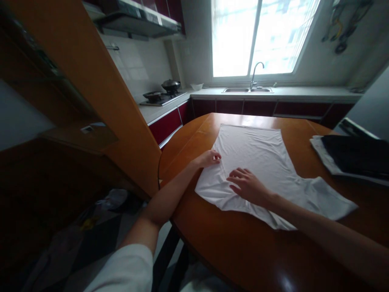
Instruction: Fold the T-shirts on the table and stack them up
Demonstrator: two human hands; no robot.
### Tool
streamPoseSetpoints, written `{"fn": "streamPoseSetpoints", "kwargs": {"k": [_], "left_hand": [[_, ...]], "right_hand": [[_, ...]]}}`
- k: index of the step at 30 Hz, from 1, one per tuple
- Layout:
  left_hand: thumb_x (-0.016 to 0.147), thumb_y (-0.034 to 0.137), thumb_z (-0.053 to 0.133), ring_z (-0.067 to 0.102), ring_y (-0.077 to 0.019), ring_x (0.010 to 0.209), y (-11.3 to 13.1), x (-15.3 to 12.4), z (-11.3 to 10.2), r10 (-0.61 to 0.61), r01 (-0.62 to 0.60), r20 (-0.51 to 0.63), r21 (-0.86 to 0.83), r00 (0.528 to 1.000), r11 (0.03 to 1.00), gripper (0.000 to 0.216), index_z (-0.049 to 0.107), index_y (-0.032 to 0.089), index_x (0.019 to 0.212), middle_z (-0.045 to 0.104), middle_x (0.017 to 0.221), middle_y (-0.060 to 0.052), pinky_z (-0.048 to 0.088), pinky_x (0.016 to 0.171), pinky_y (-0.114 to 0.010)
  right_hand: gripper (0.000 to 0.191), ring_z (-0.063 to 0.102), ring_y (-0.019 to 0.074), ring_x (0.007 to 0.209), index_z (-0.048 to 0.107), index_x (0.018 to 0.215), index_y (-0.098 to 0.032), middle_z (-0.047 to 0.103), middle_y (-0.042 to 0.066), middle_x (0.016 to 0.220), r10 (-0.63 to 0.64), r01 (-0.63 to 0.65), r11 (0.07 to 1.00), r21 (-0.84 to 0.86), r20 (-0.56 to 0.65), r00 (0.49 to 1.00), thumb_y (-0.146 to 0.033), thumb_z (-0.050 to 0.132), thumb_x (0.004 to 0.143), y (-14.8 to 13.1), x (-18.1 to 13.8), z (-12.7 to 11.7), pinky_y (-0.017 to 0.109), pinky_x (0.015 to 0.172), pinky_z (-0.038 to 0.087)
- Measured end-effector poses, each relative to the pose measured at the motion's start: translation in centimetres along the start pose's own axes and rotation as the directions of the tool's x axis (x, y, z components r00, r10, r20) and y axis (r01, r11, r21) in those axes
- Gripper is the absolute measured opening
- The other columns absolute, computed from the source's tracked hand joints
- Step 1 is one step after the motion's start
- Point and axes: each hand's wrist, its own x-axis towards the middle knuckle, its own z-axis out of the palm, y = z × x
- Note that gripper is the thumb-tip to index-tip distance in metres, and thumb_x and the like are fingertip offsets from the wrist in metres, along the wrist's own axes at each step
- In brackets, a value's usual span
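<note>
A white T-shirt (258, 150) lies spread on the wooden table, its hem toward the window and one sleeve stretched out at the right. At the shirt's left edge is my left hand (210, 158), its fingers bent together and closed on the fabric. My right hand (247, 186) hovers low over or lightly touches the near part of the shirt; its fingers are apart and hold nothing. Small creases run through the cloth between both hands.
The round wooden table (188, 138) carries a stack of folded dark and light clothes (358, 156) at right. A wooden cabinet panel (121, 101) stands close on the left. Beyond are a sink (237, 90), a stove (165, 98) and pans.
</note>
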Motion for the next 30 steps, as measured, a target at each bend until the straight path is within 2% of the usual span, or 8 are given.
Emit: {"fn": "streamPoseSetpoints", "kwargs": {"k": [4,9,14,20,23,30], "left_hand": [[0.079,0.022,0.073,0.061,-0.0133,0.072,-0.3,0.1,0.6,-0.004,0.004,-0.021,0.017,1.000,1.000,0.015,0.077,0.016,0.093,0.070,0.083,-0.003,0.048,0.071,-0.022],[0.078,0.024,0.073,0.061,-0.0131,0.073,-0.5,0.0,0.6,0.008,-0.008,-0.018,0.018,1.000,1.000,0.010,0.073,0.017,0.085,0.070,0.085,-0.002,0.047,0.069,-0.022],[0.080,0.022,0.070,0.061,-0.0128,0.069,-0.7,0.0,0.1,0.010,-0.010,0.001,-0.040,1.000,0.999,0.008,0.069,0.016,0.083,0.068,0.076,0.000,0.046,0.065,-0.022],[0.080,0.028,0.071,0.058,-0.0120,0.069,-0.5,0.0,-0.9,0.062,-0.084,-0.105,-0.218,0.993,0.972,0.015,0.067,0.014,0.082,0.066,0.073,0.000,0.047,0.068,-0.023],[0.082,0.030,0.070,0.058,-0.0119,0.068,-0.3,0.0,-0.8,0.081,-0.109,-0.123,-0.242,0.989,0.964,0.017,0.070,0.013,0.083,0.067,0.073,-0.001,0.047,0.067,-0.023],[0.079,0.030,0.074,0.059,-0.0119,0.065,-1.3,0.3,0.9,0.060,-0.075,-0.081,-0.197,0.995,0.978,0.018,0.074,0.014,0.086,0.070,0.073,-0.001,0.046,0.065,-0.023]], "right_hand": [[0.010,0.057,0.0246,0.102,0.071,0.101,-0.020,0.068,0.008,0.105,-0.016,0.022,0.993,-0.114,0.057,0.998,-0.021,0.067,0.091,-0.1,1.9,1.7,0.040,0.090,0.041],[0.006,0.055,0.0230,0.098,0.068,0.090,-0.020,0.067,0.007,0.100,0.000,0.006,0.987,-0.163,0.036,0.999,-0.016,0.064,0.092,0.0,2.0,2.8,0.038,0.090,0.037],[0.008,0.054,0.0228,0.094,0.066,0.087,-0.019,0.067,0.007,0.098,0.033,-0.036,0.983,-0.179,-0.016,0.999,-0.014,0.062,0.092,-0.7,1.6,2.8,0.038,0.088,0.036],[0.013,0.055,0.0224,0.095,0.066,0.094,-0.018,0.068,0.008,0.105,0.078,-0.101,0.978,-0.182,-0.128,0.989,-0.007,0.059,0.091,-0.9,1.6,2.1,0.035,0.084,0.037],[0.015,0.055,0.0221,0.095,0.066,0.096,-0.018,0.067,0.008,0.108,0.099,-0.126,0.975,-0.183,-0.148,0.984,-0.006,0.058,0.090,-0.9,1.5,1.9,0.035,0.084,0.037],[0.012,0.054,0.0231,0.096,0.065,0.094,-0.018,0.067,0.008,0.101,0.160,-0.164,0.967,-0.193,-0.037,0.986,-0.009,0.057,0.092,-0.8,1.5,1.8,0.035,0.085,0.036]]}}
